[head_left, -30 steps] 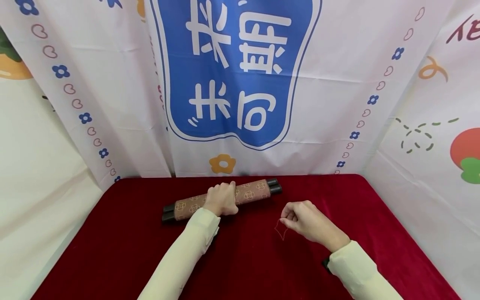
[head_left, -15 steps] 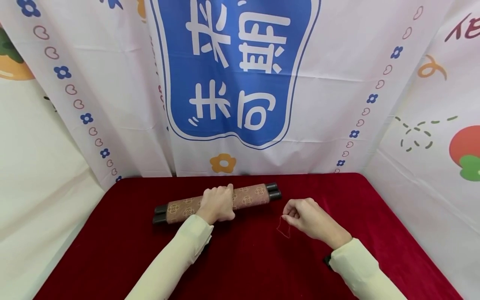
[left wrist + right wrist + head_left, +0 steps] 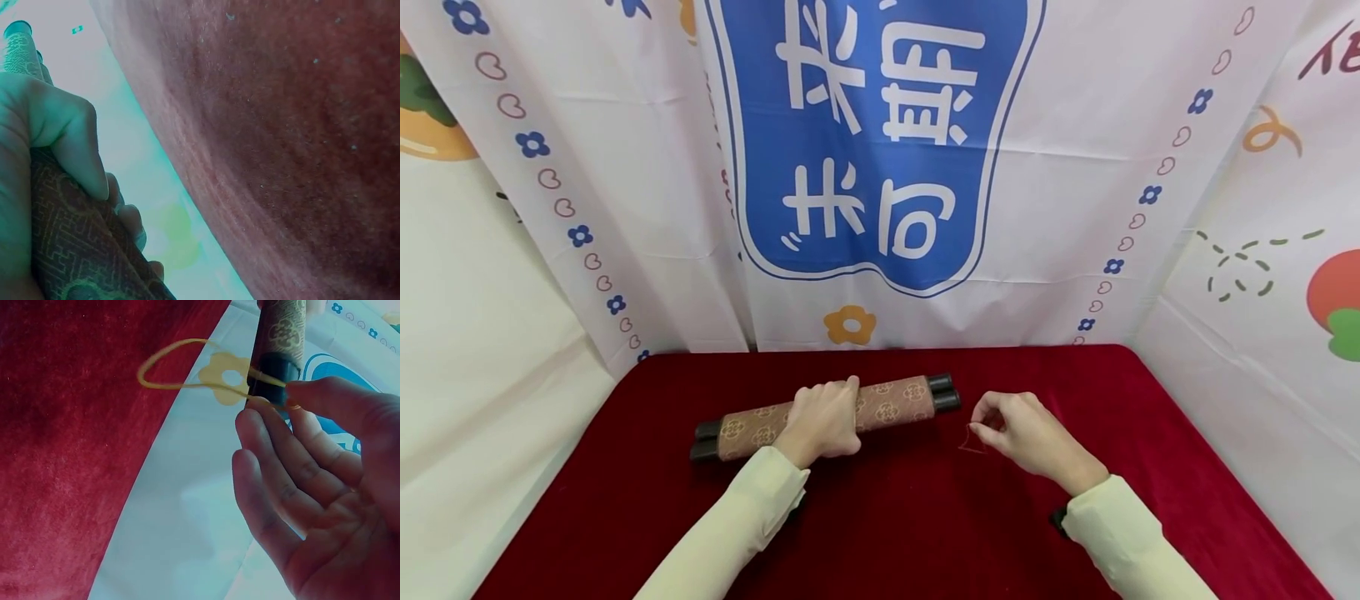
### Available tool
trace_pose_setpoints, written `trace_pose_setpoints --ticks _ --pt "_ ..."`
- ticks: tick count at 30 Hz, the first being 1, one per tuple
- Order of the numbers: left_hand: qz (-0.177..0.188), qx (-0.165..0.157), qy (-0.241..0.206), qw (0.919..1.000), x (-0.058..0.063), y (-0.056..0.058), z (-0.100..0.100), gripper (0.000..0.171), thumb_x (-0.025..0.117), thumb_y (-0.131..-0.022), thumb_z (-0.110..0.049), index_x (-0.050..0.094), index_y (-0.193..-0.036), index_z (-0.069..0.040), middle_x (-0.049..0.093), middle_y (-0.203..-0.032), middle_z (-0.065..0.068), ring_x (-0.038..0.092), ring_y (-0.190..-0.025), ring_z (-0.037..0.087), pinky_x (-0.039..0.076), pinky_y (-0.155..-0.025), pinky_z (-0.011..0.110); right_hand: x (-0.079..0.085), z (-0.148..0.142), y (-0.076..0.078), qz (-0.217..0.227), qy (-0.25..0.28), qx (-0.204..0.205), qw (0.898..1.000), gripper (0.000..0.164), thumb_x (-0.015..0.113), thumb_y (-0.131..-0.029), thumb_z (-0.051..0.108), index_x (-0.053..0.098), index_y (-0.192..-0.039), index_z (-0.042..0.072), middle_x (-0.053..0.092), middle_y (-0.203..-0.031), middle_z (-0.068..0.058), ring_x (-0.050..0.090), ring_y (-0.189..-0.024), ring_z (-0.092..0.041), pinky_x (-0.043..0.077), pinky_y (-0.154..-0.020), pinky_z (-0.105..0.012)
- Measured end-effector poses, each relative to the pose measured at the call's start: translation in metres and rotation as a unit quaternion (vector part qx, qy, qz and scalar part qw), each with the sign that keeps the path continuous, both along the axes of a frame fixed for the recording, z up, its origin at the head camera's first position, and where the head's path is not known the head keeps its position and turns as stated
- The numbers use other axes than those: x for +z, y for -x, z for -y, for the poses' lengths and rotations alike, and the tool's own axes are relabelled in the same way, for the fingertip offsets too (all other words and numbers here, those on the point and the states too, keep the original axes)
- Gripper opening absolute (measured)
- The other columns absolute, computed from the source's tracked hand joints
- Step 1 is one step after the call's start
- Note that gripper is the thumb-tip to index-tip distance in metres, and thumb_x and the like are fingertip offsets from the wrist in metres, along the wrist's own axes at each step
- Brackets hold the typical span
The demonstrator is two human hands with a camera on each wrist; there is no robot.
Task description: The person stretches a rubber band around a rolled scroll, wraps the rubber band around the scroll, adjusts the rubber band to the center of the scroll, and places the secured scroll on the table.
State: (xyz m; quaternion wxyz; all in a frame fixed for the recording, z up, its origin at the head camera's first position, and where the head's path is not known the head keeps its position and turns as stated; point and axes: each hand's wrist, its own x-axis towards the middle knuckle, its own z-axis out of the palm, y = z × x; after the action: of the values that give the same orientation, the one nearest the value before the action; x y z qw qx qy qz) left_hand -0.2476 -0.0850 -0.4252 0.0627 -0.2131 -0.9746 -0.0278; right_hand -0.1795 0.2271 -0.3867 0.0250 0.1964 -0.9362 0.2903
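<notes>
A scroll (image 3: 891, 406), rolled up from both ends, has brown cloth with a gold flower pattern and dark rod ends in pairs. My left hand (image 3: 823, 421) grips it around the middle, and it slants up to the right. In the left wrist view, the thumb and fingertips wrap round the patterned scroll (image 3: 75, 231). To the right of the scroll's right end, my right hand (image 3: 1022, 433) pinches a thin rubber band (image 3: 966, 447) between thumb and forefinger. The right wrist view shows the rubber band (image 3: 169, 387) as a loose yellowish loop, its other fingers partly extended.
A dark red cloth (image 3: 910, 525) covers the table. Behind it hangs a white printed curtain (image 3: 1060, 192) with a blue panel, and more printed cloth (image 3: 1247, 350) encloses the right side. A dark wrist device (image 3: 1057, 521) shows at the right sleeve.
My left hand has carried the scroll left and slightly toward me. My right hand has shifted only a little upward, while the dangling rubber band has changed shape.
</notes>
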Motion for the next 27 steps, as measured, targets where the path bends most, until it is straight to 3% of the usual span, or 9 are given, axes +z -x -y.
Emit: trace_pose_setpoints --ticks 13,21,27 --pt "-0.009 -0.015 -0.010 0.9998 0.004 -0.026 0.008 0.054 0.074 -0.066 -0.022 0.066 -0.118 -0.012 0.059 -0.070 -0.004 0.051 -0.054 0.016 0.037 -0.045 0.036 -0.005 -0.003 0.002 0.013 0.013 -0.006 1.000 0.007 0.074 -0.098 0.010 0.071 -0.095 0.015 0.069 -0.084 0.006 0.063 -0.076 -0.006 0.056 -0.070 -0.021" --pt "-0.011 -0.032 -0.016 0.9993 0.003 -0.039 0.012 0.043 0.072 -0.065 -0.018 0.063 -0.106 -0.015 0.048 -0.062 -0.007 0.043 -0.049 0.013 0.029 -0.043 0.032 -0.001 -0.001 0.002 0.016 -0.006 -0.011 1.000 0.005 0.073 -0.100 0.015 0.072 -0.097 0.011 0.065 -0.078 0.006 0.057 -0.068 -0.007 0.052 -0.062 -0.022" --pt "-0.019 -0.053 -0.013 0.9983 0.001 -0.048 0.015 0.040 0.070 -0.064 -0.016 0.061 -0.103 -0.016 0.045 -0.059 -0.009 0.039 -0.049 0.010 0.028 -0.042 0.031 0.003 0.002 0.002 0.017 -0.033 -0.022 0.999 0.005 0.074 -0.099 0.018 0.072 -0.096 0.014 0.063 -0.075 0.007 0.054 -0.065 -0.006 0.048 -0.058 -0.023"
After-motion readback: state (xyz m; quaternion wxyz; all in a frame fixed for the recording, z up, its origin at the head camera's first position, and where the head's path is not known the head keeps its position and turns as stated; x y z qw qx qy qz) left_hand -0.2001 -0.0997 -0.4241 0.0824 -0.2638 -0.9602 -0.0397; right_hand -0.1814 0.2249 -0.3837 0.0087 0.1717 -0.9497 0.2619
